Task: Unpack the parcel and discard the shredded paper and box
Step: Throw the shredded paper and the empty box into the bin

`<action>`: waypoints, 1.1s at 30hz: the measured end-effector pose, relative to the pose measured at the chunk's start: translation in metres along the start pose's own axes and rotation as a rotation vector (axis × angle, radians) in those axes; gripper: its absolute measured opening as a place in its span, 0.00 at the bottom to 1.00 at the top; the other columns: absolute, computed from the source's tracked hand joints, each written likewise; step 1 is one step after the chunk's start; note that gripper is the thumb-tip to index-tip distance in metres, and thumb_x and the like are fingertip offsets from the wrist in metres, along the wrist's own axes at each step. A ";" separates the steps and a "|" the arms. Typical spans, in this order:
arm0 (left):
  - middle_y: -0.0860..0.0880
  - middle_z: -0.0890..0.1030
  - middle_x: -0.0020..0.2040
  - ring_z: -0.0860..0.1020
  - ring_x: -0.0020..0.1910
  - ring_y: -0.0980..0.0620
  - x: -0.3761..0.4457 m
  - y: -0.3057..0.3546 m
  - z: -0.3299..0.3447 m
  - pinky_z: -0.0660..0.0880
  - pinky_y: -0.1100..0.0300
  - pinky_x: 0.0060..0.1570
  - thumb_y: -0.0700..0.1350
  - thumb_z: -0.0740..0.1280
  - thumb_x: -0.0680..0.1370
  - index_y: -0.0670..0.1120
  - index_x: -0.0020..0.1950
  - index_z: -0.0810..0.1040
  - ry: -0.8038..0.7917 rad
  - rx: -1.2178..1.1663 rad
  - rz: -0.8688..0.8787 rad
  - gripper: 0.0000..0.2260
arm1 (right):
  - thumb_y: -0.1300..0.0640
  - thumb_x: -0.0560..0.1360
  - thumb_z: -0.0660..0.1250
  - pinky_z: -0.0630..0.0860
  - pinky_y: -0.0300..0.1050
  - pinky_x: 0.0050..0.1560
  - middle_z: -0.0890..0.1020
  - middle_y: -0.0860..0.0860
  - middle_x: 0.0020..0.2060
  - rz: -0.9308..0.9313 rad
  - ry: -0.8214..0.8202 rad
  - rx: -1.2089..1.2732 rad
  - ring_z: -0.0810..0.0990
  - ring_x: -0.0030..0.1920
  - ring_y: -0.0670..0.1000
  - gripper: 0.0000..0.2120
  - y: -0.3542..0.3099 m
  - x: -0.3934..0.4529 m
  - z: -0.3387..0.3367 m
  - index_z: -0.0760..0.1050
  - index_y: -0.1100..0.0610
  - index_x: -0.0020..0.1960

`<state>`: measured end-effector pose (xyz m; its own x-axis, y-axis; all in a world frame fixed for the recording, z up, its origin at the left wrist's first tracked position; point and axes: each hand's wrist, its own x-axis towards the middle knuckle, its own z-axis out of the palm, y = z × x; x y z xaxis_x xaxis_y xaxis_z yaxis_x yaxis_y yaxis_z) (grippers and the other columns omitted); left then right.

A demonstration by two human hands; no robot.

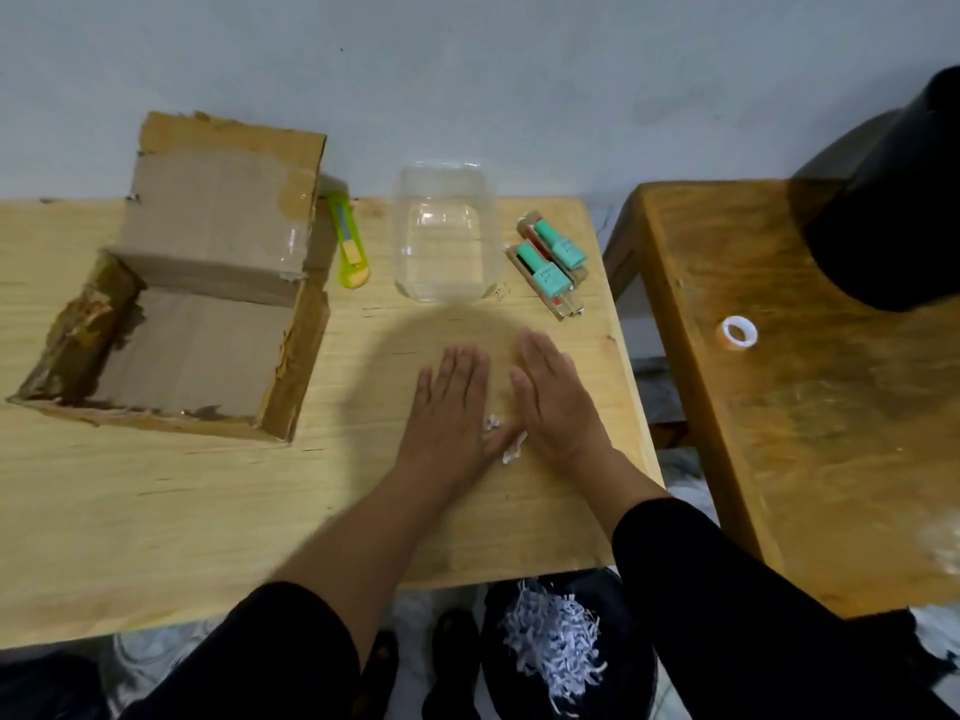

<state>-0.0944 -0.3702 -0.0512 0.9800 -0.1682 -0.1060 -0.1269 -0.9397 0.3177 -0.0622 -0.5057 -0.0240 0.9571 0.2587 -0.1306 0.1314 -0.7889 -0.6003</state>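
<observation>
Both hands lie flat on the pale wooden surface [156,511], fingers straight and together, palms down. The left hand [452,402] and right hand [556,397] angle toward each other, and between the heels of the two a few white scraps of shredded paper [511,444] are trapped. Neither hand pinches anything; they look set to sweep the last scraps toward the near edge.

Below that edge, nearer the person than the hands, stands a dark bin [561,646] already holding a heap of shredded paper. The opened cardboard box [197,324] sits well to the left of the left hand, emptied and not yet discarded. Beyond the hands stand a clear plastic container [447,236], two teal-capped bottles [550,257] on their packaging, and a green utility knife [350,241].

The risk seems to lie in the sweep. The scraps are light and few; if the hands part or lift, pieces may slip out between the palms or stick to skin. If pushed off the edge left of the bin mouth, they would likely fall to the floor by the feet. A hasty forward stroke could also nudge the container.
</observation>
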 end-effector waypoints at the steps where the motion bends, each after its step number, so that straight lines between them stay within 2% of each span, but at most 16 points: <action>1: 0.45 0.40 0.77 0.36 0.74 0.49 -0.002 0.002 0.000 0.35 0.52 0.71 0.65 0.45 0.75 0.43 0.75 0.39 -0.004 0.003 0.011 0.37 | 0.52 0.82 0.50 0.46 0.46 0.75 0.58 0.53 0.76 -0.010 -0.015 0.009 0.52 0.76 0.49 0.23 0.000 -0.003 0.002 0.54 0.57 0.75; 5: 0.45 0.42 0.77 0.38 0.75 0.50 -0.021 -0.004 -0.008 0.36 0.57 0.71 0.67 0.43 0.69 0.43 0.75 0.40 -0.054 -0.113 0.054 0.41 | 0.50 0.79 0.48 0.45 0.41 0.73 0.59 0.55 0.75 -0.052 -0.067 0.032 0.54 0.76 0.51 0.26 -0.010 -0.020 0.008 0.56 0.59 0.74; 7: 0.44 0.44 0.77 0.40 0.75 0.49 -0.039 -0.014 -0.013 0.37 0.57 0.71 0.67 0.44 0.69 0.42 0.75 0.42 -0.038 -0.132 0.031 0.42 | 0.48 0.78 0.48 0.49 0.47 0.75 0.62 0.56 0.74 -0.070 -0.079 0.027 0.57 0.75 0.52 0.27 -0.017 -0.027 0.014 0.58 0.59 0.73; 9: 0.42 0.48 0.77 0.43 0.75 0.46 -0.059 -0.028 -0.014 0.40 0.55 0.71 0.65 0.46 0.71 0.41 0.75 0.45 0.002 -0.089 -0.008 0.40 | 0.45 0.77 0.49 0.58 0.55 0.73 0.67 0.58 0.71 -0.130 -0.057 -0.001 0.62 0.73 0.55 0.28 -0.023 -0.034 0.020 0.63 0.58 0.71; 12: 0.40 0.57 0.75 0.53 0.74 0.44 -0.083 -0.049 -0.013 0.43 0.54 0.72 0.61 0.49 0.75 0.39 0.74 0.54 0.009 0.002 -0.042 0.35 | 0.43 0.75 0.51 0.56 0.55 0.71 0.67 0.55 0.71 -0.155 -0.108 -0.085 0.61 0.73 0.56 0.26 -0.034 -0.043 0.029 0.67 0.51 0.69; 15: 0.38 0.62 0.73 0.58 0.73 0.42 -0.094 -0.055 -0.013 0.43 0.54 0.71 0.59 0.51 0.76 0.38 0.73 0.58 0.005 0.042 -0.020 0.32 | 0.48 0.75 0.56 0.64 0.59 0.67 0.74 0.56 0.66 -0.154 -0.088 -0.088 0.68 0.70 0.59 0.21 -0.038 -0.054 0.040 0.75 0.54 0.63; 17: 0.39 0.62 0.73 0.57 0.73 0.42 -0.099 -0.054 -0.012 0.44 0.53 0.70 0.58 0.50 0.76 0.38 0.73 0.58 0.028 0.048 0.001 0.32 | 0.50 0.76 0.57 0.69 0.56 0.67 0.76 0.56 0.65 -0.110 -0.001 -0.055 0.70 0.68 0.58 0.20 -0.035 -0.064 0.047 0.76 0.57 0.62; 18: 0.39 0.62 0.73 0.57 0.73 0.42 -0.100 -0.052 -0.011 0.45 0.51 0.70 0.58 0.50 0.76 0.39 0.73 0.58 0.033 0.052 0.011 0.31 | 0.51 0.77 0.58 0.68 0.51 0.69 0.75 0.55 0.65 -0.053 0.037 -0.022 0.69 0.69 0.55 0.18 -0.034 -0.070 0.047 0.76 0.57 0.62; 20: 0.40 0.63 0.73 0.58 0.73 0.42 -0.103 -0.048 -0.009 0.49 0.47 0.71 0.58 0.50 0.76 0.39 0.73 0.58 0.024 0.074 0.037 0.31 | 0.55 0.78 0.61 0.59 0.35 0.70 0.73 0.51 0.67 0.123 0.122 0.068 0.66 0.72 0.50 0.15 -0.033 -0.083 0.043 0.75 0.55 0.63; 21: 0.40 0.64 0.73 0.60 0.72 0.42 -0.103 -0.045 -0.008 0.52 0.45 0.71 0.57 0.50 0.76 0.39 0.72 0.59 0.017 0.085 0.055 0.31 | 0.56 0.78 0.61 0.55 0.30 0.68 0.72 0.50 0.68 0.181 0.171 0.090 0.65 0.72 0.50 0.14 -0.030 -0.088 0.041 0.75 0.55 0.63; 24: 0.41 0.67 0.71 0.64 0.71 0.41 -0.098 -0.034 -0.004 0.59 0.38 0.65 0.57 0.51 0.75 0.39 0.71 0.63 -0.004 0.094 0.121 0.30 | 0.55 0.78 0.62 0.57 0.35 0.70 0.71 0.52 0.69 0.187 0.254 0.070 0.66 0.71 0.50 0.15 -0.024 -0.098 0.033 0.74 0.54 0.64; 27: 0.41 0.69 0.70 0.68 0.69 0.41 -0.088 -0.021 0.002 0.64 0.36 0.62 0.56 0.52 0.75 0.39 0.69 0.66 0.001 0.095 0.167 0.29 | 0.55 0.76 0.65 0.62 0.38 0.70 0.70 0.51 0.69 0.198 0.309 0.193 0.67 0.70 0.48 0.19 -0.023 -0.105 0.023 0.71 0.54 0.67; 30: 0.41 0.70 0.69 0.68 0.68 0.41 -0.083 -0.012 0.007 0.64 0.34 0.61 0.55 0.52 0.75 0.38 0.69 0.67 0.027 0.087 0.172 0.29 | 0.55 0.74 0.68 0.58 0.32 0.67 0.69 0.51 0.70 0.227 0.304 0.210 0.65 0.71 0.48 0.26 -0.016 -0.121 0.015 0.66 0.54 0.70; 33: 0.41 0.68 0.71 0.66 0.70 0.42 -0.084 -0.012 0.010 0.61 0.38 0.65 0.55 0.52 0.75 0.38 0.70 0.66 0.059 0.073 0.183 0.29 | 0.54 0.71 0.71 0.55 0.32 0.68 0.67 0.49 0.72 0.237 0.229 0.172 0.63 0.71 0.44 0.33 -0.005 -0.134 0.012 0.62 0.52 0.72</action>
<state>-0.1765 -0.3480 -0.0559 0.9467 -0.3222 0.0036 -0.3122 -0.9146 0.2571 -0.1944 -0.5304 -0.0130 0.9913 -0.0665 -0.1138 -0.1276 -0.7017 -0.7010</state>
